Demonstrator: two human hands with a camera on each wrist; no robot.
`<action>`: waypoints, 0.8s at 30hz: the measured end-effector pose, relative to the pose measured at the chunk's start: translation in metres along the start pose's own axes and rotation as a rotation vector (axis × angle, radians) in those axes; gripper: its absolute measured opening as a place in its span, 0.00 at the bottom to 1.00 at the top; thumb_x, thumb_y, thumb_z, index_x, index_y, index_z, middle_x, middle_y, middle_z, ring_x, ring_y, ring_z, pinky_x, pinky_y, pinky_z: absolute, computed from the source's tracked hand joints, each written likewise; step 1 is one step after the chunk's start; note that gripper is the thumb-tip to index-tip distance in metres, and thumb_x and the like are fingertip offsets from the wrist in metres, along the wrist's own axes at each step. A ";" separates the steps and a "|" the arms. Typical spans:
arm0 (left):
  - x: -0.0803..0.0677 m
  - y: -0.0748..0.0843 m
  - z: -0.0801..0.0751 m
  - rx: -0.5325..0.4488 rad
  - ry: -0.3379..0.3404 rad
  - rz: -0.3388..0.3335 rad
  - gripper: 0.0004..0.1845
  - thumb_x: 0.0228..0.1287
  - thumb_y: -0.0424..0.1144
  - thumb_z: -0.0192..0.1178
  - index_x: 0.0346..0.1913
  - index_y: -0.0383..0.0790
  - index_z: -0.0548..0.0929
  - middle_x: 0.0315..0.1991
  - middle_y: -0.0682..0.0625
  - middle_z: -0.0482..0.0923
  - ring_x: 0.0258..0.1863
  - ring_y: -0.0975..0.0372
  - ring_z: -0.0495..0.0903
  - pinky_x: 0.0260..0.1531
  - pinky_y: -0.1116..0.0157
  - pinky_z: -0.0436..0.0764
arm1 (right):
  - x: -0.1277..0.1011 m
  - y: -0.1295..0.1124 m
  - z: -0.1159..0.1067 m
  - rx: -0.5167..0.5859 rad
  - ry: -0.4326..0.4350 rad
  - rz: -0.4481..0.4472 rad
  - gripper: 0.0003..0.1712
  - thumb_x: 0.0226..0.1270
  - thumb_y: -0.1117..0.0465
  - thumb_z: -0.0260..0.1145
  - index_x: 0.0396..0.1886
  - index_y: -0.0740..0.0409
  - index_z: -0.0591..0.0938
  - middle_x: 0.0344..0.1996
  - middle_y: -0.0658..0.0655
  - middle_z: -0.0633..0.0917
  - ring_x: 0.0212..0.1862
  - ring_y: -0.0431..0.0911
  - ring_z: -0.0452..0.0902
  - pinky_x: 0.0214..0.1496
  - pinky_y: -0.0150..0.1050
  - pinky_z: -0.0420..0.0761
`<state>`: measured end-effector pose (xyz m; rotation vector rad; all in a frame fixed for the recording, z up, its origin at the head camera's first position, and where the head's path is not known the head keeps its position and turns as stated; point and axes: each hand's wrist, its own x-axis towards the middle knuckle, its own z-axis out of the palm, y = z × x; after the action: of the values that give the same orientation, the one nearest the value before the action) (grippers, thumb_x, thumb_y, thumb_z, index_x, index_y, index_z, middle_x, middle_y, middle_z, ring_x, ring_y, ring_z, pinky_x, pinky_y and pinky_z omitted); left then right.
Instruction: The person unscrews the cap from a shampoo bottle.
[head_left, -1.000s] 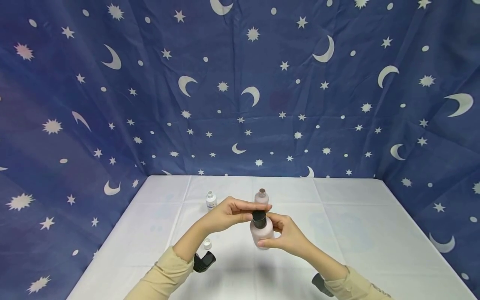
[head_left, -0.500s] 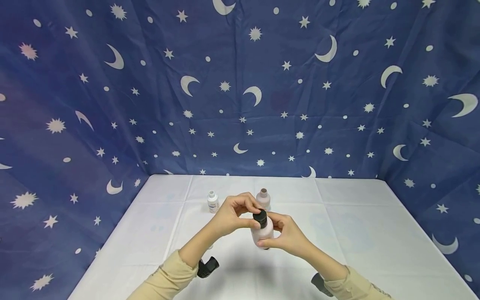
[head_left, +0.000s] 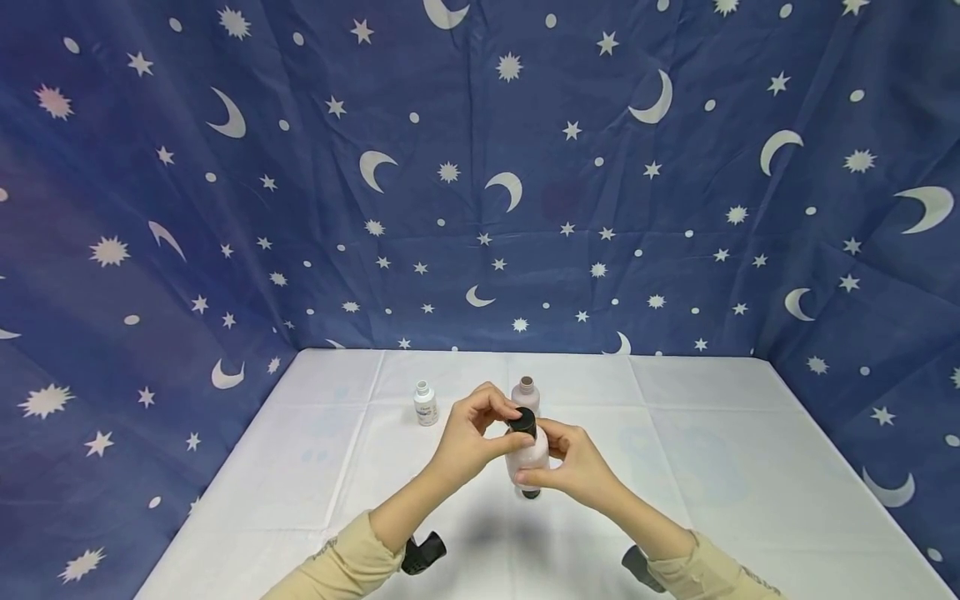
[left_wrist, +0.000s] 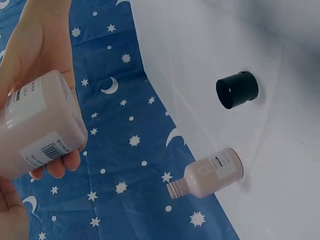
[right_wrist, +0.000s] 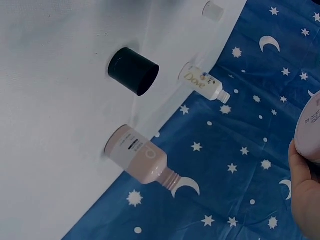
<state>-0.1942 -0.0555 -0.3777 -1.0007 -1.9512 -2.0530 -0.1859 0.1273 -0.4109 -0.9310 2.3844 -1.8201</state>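
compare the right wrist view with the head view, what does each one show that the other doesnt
Only the right wrist view shows the loose black cylindrical cap lying open on the white table, and the small white cap.

Only the head view shows both hands: the left hand pinches the black cap on the held pink bottle, which the right hand grips.

Both show the uncapped pink bottle and the small white bottle.

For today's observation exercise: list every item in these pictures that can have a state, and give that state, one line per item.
Held pink bottle: lifted, black cap on, pinched by left hand; right hand grips body.
Second pink bottle: upright, uncapped.
White bottle: upright, uncapped.
Loose black cap: standing on table.
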 end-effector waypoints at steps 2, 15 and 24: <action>0.000 -0.001 -0.001 0.030 -0.005 0.021 0.13 0.47 0.26 0.70 0.33 0.28 0.77 0.33 0.52 0.74 0.37 0.70 0.76 0.43 0.73 0.80 | -0.001 0.001 0.000 -0.004 0.001 0.003 0.28 0.51 0.66 0.74 0.53 0.68 0.77 0.45 0.66 0.83 0.42 0.33 0.80 0.45 0.31 0.83; 0.009 0.005 -0.023 -0.002 -0.268 0.004 0.25 0.70 0.42 0.53 0.60 0.24 0.72 0.60 0.30 0.71 0.60 0.68 0.73 0.61 0.68 0.73 | 0.000 -0.007 -0.006 -0.040 -0.016 0.040 0.32 0.49 0.64 0.75 0.55 0.70 0.76 0.45 0.67 0.83 0.42 0.32 0.79 0.46 0.30 0.82; 0.013 -0.001 -0.032 -0.132 -0.479 -0.031 0.22 0.71 0.35 0.49 0.60 0.20 0.68 0.59 0.25 0.65 0.63 0.67 0.70 0.63 0.67 0.71 | -0.002 -0.006 -0.006 -0.040 -0.052 0.043 0.33 0.50 0.63 0.75 0.56 0.72 0.74 0.47 0.68 0.83 0.44 0.31 0.79 0.47 0.30 0.82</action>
<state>-0.2162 -0.0807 -0.3700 -1.6287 -2.0593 -2.1297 -0.1837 0.1326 -0.4042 -0.9111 2.3995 -1.7183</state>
